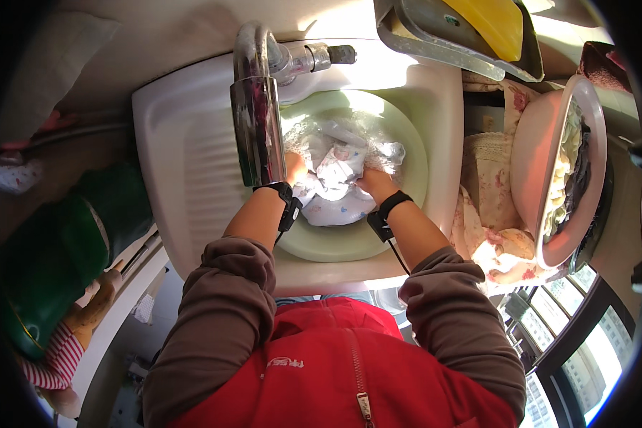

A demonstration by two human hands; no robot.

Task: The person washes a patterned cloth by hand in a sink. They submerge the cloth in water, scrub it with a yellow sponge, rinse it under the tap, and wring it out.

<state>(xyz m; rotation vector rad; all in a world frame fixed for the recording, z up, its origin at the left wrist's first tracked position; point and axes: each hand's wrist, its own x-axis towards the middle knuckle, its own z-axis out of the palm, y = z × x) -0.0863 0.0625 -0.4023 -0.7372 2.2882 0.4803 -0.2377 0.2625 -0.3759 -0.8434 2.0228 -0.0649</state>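
A pale green plastic basin [321, 251] sits in a white laundry sink with a ribbed washboard [206, 155] on its left side. Inside it lies a wet white cloth garment [342, 166] with small coloured prints, amid soap suds. My left hand [295, 168], partly behind the faucet spout, is at the garment's left side. My right hand [377, 183] grips the garment's right side, its fingertips hidden in the folds. Both wrists wear black straps with small devices.
A chrome faucet [257, 123] juts over the sink's left part. Behind at right stands a grey tray [406, 32] with a yellow object [492, 24]. To the right, a pink-white basin [535, 166] holds fabric, beside flowered cloth [487, 182]. Green rubbery material [59, 241] lies left.
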